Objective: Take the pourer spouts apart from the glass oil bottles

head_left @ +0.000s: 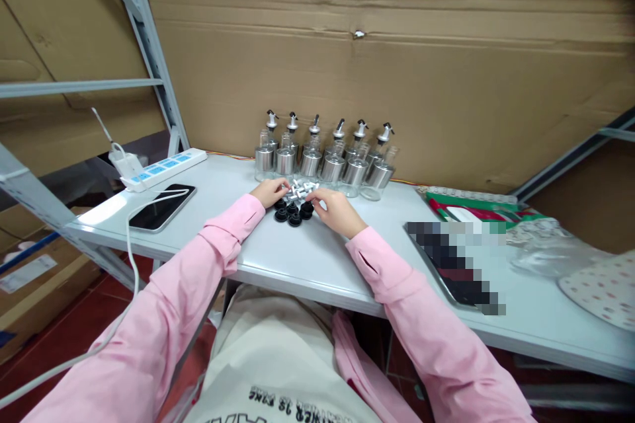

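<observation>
A small pile of silvery-white pourer spouts (299, 190) lies on the table between my two hands. My left hand (269, 192) rests at the pile's left edge, its fingers stretched out towards the spouts. At the right edge, the thumb and fingers of my right hand (338, 209) are drawn together; whatever they hold is too small to make out. Several black round stoppers (294, 219) sit just in front of the pile, close to both hands. Behind it stand glass bottles with steel sleeves (310, 164); the front row has bare necks, while black-and-silver pourers (362, 129) top the back row.
At the left are a white power strip (169, 168) and a dark-screened tablet (161, 208) with a white cable. A partly blurred device (446, 264) lies at the right, near plastic bags (550, 258). Cardboard (397, 79) walls the back; a metal frame (149, 46) rises at left.
</observation>
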### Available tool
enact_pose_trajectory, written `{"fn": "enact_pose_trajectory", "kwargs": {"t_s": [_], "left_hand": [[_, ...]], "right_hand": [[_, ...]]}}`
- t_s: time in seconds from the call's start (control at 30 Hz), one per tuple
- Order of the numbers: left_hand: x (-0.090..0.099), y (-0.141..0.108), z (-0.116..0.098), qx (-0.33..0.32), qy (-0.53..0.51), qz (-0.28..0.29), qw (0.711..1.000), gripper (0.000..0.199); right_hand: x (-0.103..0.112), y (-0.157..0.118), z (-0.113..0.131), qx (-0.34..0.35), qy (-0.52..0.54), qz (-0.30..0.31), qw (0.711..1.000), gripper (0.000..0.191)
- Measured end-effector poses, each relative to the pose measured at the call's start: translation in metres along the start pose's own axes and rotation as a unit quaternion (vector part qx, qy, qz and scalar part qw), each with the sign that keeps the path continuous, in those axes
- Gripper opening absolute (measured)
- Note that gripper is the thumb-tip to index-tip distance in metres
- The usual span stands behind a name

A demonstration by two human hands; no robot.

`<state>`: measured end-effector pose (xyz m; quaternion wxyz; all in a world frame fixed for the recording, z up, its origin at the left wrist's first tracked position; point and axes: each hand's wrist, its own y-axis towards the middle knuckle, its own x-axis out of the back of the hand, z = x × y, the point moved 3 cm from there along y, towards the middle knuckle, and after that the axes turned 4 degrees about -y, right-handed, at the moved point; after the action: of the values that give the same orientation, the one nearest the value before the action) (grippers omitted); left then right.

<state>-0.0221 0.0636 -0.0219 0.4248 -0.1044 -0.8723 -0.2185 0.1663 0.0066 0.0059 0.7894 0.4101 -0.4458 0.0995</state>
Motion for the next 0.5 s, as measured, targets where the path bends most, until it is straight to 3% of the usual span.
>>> {"fn": "enact_pose_trajectory", "kwargs": {"t_s": [0.13, 0.5], "left_hand": [[-0.0001, 0.0002, -0.0001, 0.004, 0.003, 0.002, 1.000, 0.022], [-0.0007, 0.0007, 0.0007, 0.004, 0.003, -0.001, 1.000, 0.022]], "right_hand": [[0.0044, -0.0004, -0.0014, -0.013, -0.004, -0.052, 0.999, 0.029], [0.0079, -0.0005, 0.0045, 0.061, 0.022, -0.144, 0.988, 0.031]]}}
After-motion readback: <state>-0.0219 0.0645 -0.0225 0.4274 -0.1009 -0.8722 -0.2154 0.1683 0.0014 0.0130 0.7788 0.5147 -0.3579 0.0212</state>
